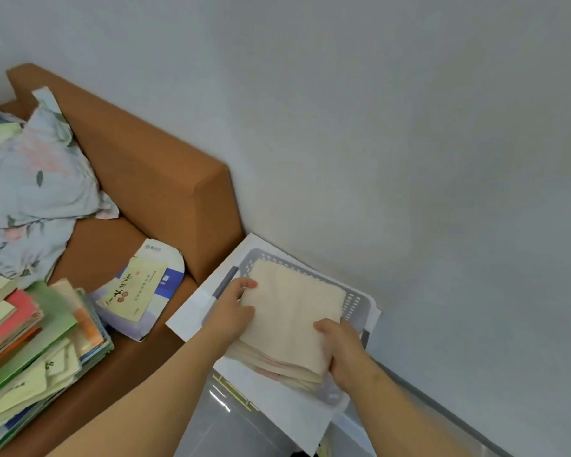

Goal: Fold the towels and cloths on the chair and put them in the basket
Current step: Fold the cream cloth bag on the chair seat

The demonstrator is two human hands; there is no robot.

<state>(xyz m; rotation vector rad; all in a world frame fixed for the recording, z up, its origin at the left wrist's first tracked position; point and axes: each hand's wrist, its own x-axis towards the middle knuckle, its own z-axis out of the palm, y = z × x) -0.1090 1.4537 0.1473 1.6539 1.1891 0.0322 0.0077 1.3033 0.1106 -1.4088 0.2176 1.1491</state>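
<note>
The chair (152,166) stands against the wall (409,127), the basket (356,303) just right of it on a flat board (192,316). A stack of folded towels (294,311) sits in the basket's opening, the left hand (231,311) holding its left edge, the right hand (343,351) its near corner. On the chair lie a crumpled cloth (30,179) far left, books (30,344) before it, and a booklet (136,286) between books and basket

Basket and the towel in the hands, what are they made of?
The basket looks like hard grey plastic: smooth, thin walls with neat rows of little holes. The folded towel looks like soft cream cloth, probably cotton terry: matte, slightly fuzzy, and its stacked layers bend where the left hand and right hand grip it.
</note>
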